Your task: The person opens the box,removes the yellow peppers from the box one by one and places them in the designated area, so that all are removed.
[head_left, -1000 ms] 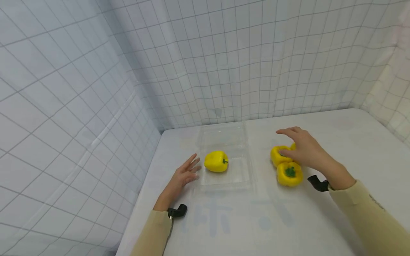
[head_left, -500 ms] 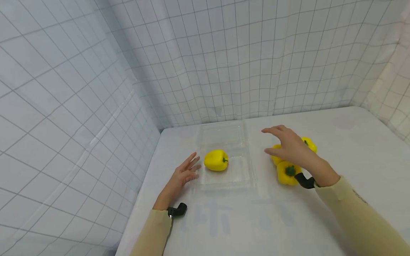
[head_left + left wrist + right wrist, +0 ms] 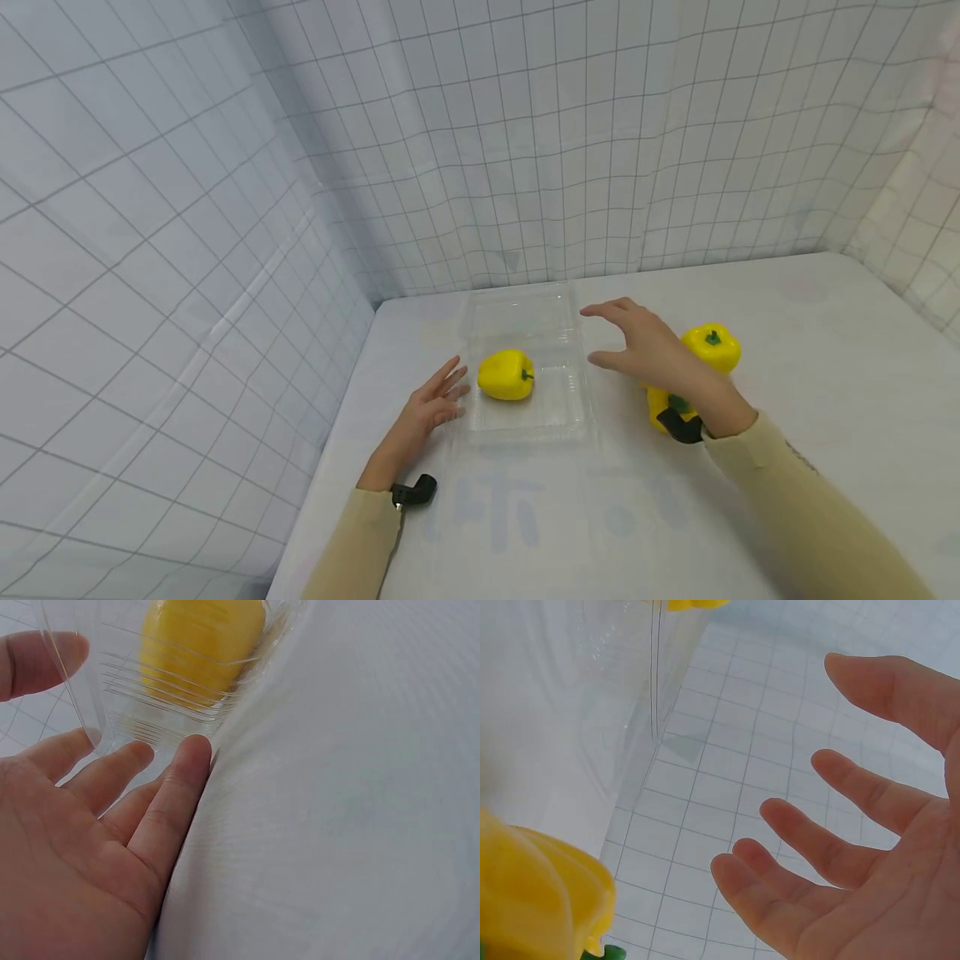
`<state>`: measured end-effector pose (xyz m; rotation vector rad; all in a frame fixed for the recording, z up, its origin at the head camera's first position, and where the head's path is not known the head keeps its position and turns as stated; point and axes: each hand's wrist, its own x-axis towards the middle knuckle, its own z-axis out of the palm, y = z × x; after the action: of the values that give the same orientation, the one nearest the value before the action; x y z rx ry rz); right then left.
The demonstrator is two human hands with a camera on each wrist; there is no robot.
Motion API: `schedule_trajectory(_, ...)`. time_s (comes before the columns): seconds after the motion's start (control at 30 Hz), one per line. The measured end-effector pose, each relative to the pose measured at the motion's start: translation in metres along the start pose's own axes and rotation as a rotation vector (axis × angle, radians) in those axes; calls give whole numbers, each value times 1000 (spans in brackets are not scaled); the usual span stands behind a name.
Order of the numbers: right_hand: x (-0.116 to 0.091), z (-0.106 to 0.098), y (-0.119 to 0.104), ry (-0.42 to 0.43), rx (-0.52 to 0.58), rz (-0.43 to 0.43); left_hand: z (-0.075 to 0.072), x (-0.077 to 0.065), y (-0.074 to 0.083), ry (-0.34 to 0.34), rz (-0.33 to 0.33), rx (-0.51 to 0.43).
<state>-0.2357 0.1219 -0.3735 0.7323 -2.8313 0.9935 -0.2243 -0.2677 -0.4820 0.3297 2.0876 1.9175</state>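
Observation:
A yellow bell pepper point(image 3: 506, 375) lies on its side in a clear plastic clamshell box point(image 3: 558, 408), its green stem toward the right. My left hand point(image 3: 426, 417) is at the box's left side; in the left wrist view the straight fingertips point(image 3: 193, 754) are right at the ribbed plastic wall. My right hand point(image 3: 648, 346) hovers right of the box with fingers and thumb spread and nothing between them. Behind and below it sit more yellow bell peppers: one point(image 3: 711, 346) at the back right in full view, another point(image 3: 657, 408) partly hidden by the right wrist.
The box's lid point(image 3: 519, 315) lies folded back toward the rear curtain. White gridded curtains point(image 3: 540, 167) enclose the white table point(image 3: 555, 533) at the back and sides. A black wrist camera point(image 3: 678, 427) sits on the right wrist, another point(image 3: 416, 492) on the left.
My right hand has moved left from over the loose peppers toward the box, uncovering the back right pepper. My left hand and the pepper in the box have stayed in place.

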Motion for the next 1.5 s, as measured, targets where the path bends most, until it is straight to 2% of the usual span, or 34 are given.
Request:
schedule_trajectory(0.83,19,42,-20,-64,69,-70,-1,0,-1,-5,5,24)
schedule_trajectory(1.5,32,75,-26,-139,84,-52,-2,2,-4,-9,7,21)
